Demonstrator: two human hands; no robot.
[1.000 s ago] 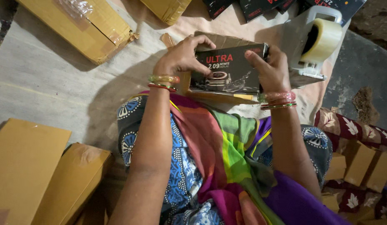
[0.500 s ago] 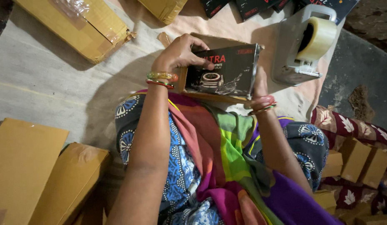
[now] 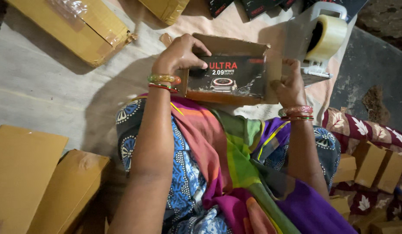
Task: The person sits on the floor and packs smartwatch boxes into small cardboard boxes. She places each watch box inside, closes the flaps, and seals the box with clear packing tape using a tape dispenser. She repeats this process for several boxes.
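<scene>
Floor covering: pale cloth sheet (image 3: 45, 86) spread over the floor, with a dark mat (image 3: 369, 65) at the right edge; the person sits on it, looking down at the lap.
Flat stock: plain brown flattened cardboard sheets (image 3: 23, 173) lie at lower left, well apart from the hands.
Sealed parcel: a taped brown cardboard carton (image 3: 79, 30) lies at upper left; a second one is cut off by the top edge.
Dispenser: a grey tape dispenser with a roll of clear tape (image 3: 322, 34) stands just beside the right hand, at upper right.
Open box: a small open brown cardboard box (image 3: 235, 47) is held above the lap between both hands.
Product: a black glossy printed product box picturing a watch (image 3: 229, 78) sits in the open box's mouth, tilted toward the camera.
Left hand: left hand (image 3: 179, 54) rests over the left end, fingers curled closed onto the product box and the cardboard edge.
Right hand: right hand (image 3: 289, 84) has its fingers closed on the cardboard box's right side.
Small cartons: little folded brown boxes (image 3: 374, 164) sit at lower right on a floral cloth.
Step in hand: judged as seating the black box inside the brown one.
Next move: likely calls for pressing it flat, then closing the flaps squarely.
Hidden: how deep the black box sits cannot be told; flaps and the dark packs along the top edge are partly cut off.
</scene>
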